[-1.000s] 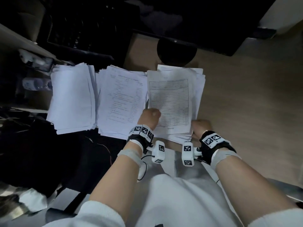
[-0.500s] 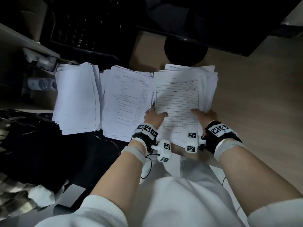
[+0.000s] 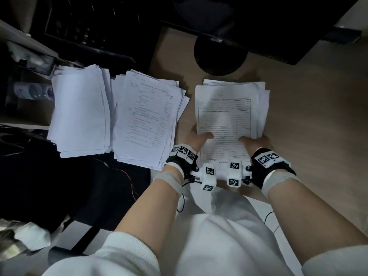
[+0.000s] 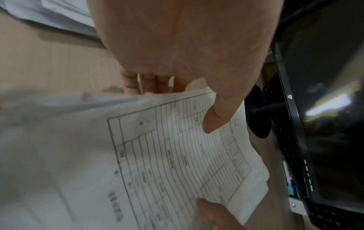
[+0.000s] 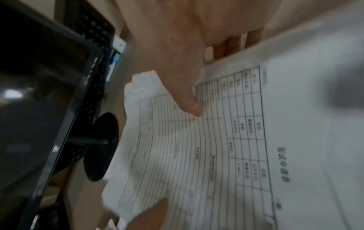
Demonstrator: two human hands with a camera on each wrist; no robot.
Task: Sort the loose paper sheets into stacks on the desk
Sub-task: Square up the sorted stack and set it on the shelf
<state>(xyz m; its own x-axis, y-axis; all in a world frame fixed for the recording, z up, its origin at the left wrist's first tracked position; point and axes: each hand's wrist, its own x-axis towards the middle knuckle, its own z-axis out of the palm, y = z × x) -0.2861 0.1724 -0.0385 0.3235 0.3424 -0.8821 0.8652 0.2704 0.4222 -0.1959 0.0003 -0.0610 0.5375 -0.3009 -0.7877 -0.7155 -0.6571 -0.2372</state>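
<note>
Three paper stacks lie in the head view. A blank-topped stack (image 3: pixel 79 110) is at the left, and a stack topped by a text page (image 3: pixel 149 120) is in the middle. At the right is a stack topped by a ruled form (image 3: pixel 225 116). My left hand (image 3: pixel 196 139) grips the form stack (image 4: pixel 177 155) at its near left edge, thumb on top and fingers underneath. My right hand (image 3: pixel 256 141) grips the same stack (image 5: pixel 216 147) at its near right edge in the same way. A gap of bare desk separates this stack from the middle one.
A wooden desk (image 3: pixel 308 126) stretches to the right. A round black monitor base (image 3: pixel 220 54) stands just behind the form stack, under a dark monitor (image 4: pixel 325 109) with a keyboard behind it. Dark clutter and cables fill the left side beside the blank stack.
Both hands have taken hold of the form stack's near edge with thumbs on top and shifted it right, opening a gap from the middle stack.
</note>
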